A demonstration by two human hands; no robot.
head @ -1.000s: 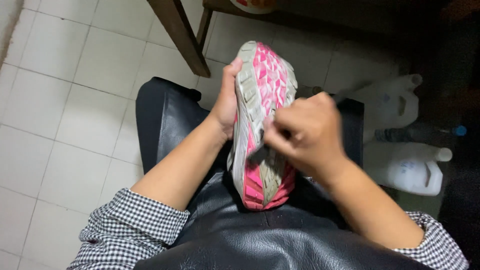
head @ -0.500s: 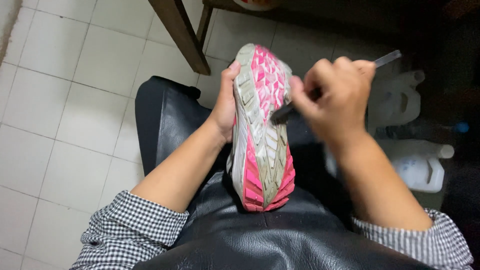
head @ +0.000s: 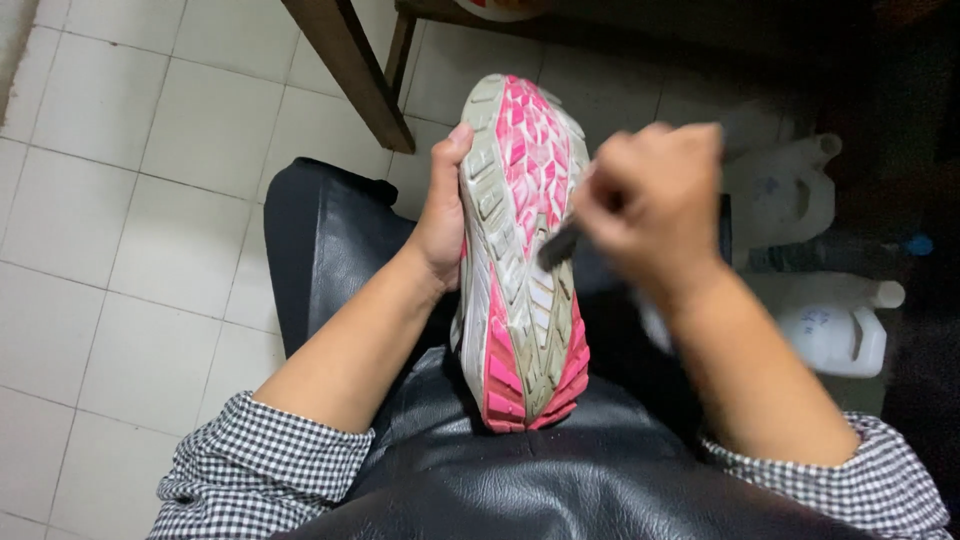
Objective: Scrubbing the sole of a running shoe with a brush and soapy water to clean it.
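A sports shoe (head: 520,250) with a pink and grey sole stands sole-up over my lap, toe away from me. My left hand (head: 440,215) grips its left side, thumb at the edge of the sole. My right hand (head: 655,205) is blurred and closed around a thin dark tool (head: 560,243), whose tip touches the middle of the sole. What kind of tool it is I cannot tell. A black leather-like apron (head: 480,470) covers my lap under the shoe. Both my sleeves are black-and-white checked.
White floor tiles (head: 150,200) lie to the left. A dark wooden leg (head: 350,70) slants down at the top. Two white plastic jugs (head: 830,320) stand on the floor at the right, in shadow.
My right hand has swung back and forth over the sole: from low on the shoe, up to the right, and now down a little toward the middle. The shoe stays put.
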